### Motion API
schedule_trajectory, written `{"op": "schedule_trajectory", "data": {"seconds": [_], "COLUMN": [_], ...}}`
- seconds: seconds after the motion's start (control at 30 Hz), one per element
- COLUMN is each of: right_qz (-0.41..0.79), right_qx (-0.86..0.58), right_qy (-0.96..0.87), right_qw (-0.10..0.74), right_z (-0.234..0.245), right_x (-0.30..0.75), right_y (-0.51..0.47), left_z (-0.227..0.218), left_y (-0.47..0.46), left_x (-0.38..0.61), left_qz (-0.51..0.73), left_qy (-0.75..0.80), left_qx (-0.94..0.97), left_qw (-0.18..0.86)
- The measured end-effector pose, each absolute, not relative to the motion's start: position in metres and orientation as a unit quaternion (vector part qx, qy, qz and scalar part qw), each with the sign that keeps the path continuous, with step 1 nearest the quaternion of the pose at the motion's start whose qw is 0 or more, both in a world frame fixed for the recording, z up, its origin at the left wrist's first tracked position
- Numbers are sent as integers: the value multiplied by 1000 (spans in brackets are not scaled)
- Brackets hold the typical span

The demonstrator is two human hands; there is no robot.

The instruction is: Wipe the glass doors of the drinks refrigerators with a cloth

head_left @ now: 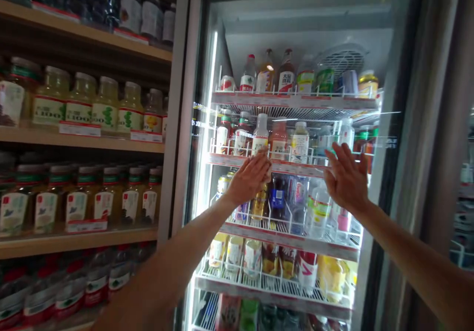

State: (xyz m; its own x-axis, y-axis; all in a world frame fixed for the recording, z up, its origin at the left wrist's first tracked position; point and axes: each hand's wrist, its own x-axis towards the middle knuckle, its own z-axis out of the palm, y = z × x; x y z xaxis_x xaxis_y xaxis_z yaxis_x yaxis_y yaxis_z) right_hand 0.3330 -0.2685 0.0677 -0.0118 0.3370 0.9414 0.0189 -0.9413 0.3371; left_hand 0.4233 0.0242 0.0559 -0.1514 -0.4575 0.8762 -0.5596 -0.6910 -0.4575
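A glass-doored drinks fridge (303,12) stands lit in front of me. My left hand (250,178) is stretched out flat at the glass, fingers close together and holding nothing; its reflection shows beside the fingertips. Over to the right, my right hand (347,179) is raised to the glass with its fingers spread, empty too. Whether its palm touches the pane I cannot tell. Behind the glass, a white-capped bottle (260,131) shows just above my left hand. A clear bottle with a green and yellow label (318,210) appears lower, between the hands.
Left of the fridge, wooden shelves (111,141) carry rows of bottles, among them pale yellow drinks (50,99) and red-capped bottles (42,294). The metal door frame (176,108) separates them. Inside the fridge, wire racks (296,103) hold several rows of drinks.
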Motion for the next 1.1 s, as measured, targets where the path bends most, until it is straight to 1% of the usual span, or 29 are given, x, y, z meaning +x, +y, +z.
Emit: {"op": "schedule_trajectory", "data": {"seconds": [0.03,0.07,0.17,0.23,0.27,0.37,0.4,0.43,0.53,0.57,0.6,0.63,0.73,0.77,0.8,0.9,0.93,0.97,1.0,1.1], "right_qz": [695,693,700,702,702,688,685,683,688,691,693,695,695,695,696,706,708,707,706,697], "right_qx": [698,700,698,699,699,711,714,716,712,710,708,705,701,701,699,691,690,691,693,701], "right_qy": [126,121,96,83,81,86,87,87,92,94,96,100,117,121,121,108,103,99,95,83], "right_qw": [120,122,116,110,110,117,118,117,105,100,97,96,105,108,110,109,110,111,114,125], "right_z": [67,66,64,64,64,65,66,67,72,74,75,77,82,84,85,89,89,89,89,89], "right_x": [331,329,324,322,322,322,321,321,318,317,317,317,316,315,314,308,306,305,304,303], "right_y": [-270,-272,-285,-295,-299,-304,-305,-306,-309,-311,-312,-313,-316,-318,-320,-331,-335,-339,-343,-349], "left_z": [56,58,70,73,72,71,74,78,94,98,100,101,102,106,111,130,134,136,137,133], "left_y": [24,27,34,27,21,3,1,-1,-5,-10,-18,-27,-48,-50,-50,-47,-50,-57,-68,-108], "left_x": [423,424,429,430,429,424,424,424,425,424,423,421,416,416,417,422,422,421,419,406], "left_qz": [650,664,730,744,738,688,680,686,732,740,741,734,671,661,669,730,738,740,736,676], "left_qy": [-404,-392,-262,-220,-242,-367,-379,-365,-235,-211,-216,-249,-397,-411,-394,-239,-206,-205,-236,-408], "left_qx": [643,635,604,594,599,620,623,624,609,602,602,606,624,626,628,605,595,592,596,610], "left_qw": [34,53,181,214,197,89,77,88,194,211,206,178,49,39,59,211,241,244,220,67]}}
